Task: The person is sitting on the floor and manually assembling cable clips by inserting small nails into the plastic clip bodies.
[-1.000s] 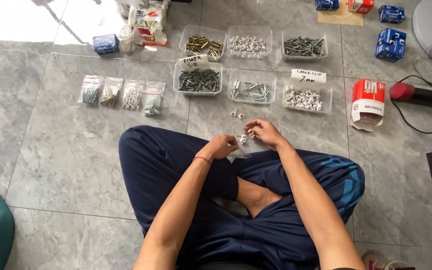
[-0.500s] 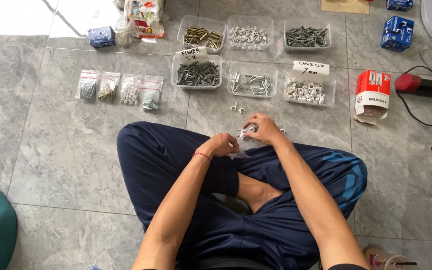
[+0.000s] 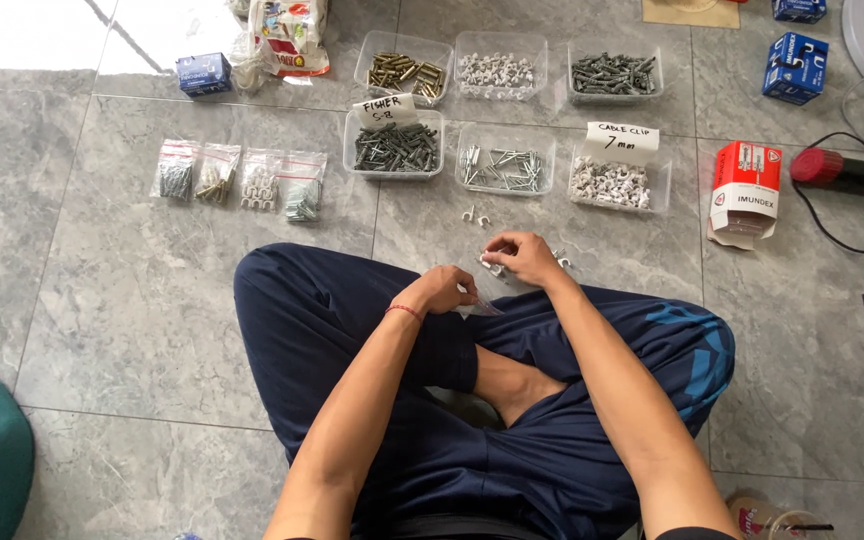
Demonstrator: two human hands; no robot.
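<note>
Fingers of the right hand (image 3: 520,256) pinch together on small white clips (image 3: 493,266) on the floor (image 3: 102,330) just ahead of the knee, while the left hand (image 3: 444,289), nearer the body, clamps a clear bag (image 3: 478,308) beside them.

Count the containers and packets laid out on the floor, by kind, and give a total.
Clear plastic trays: 6
Small zip bags: 4
Blue boxes: 3
Red and white box: 1
Total: 14
</note>
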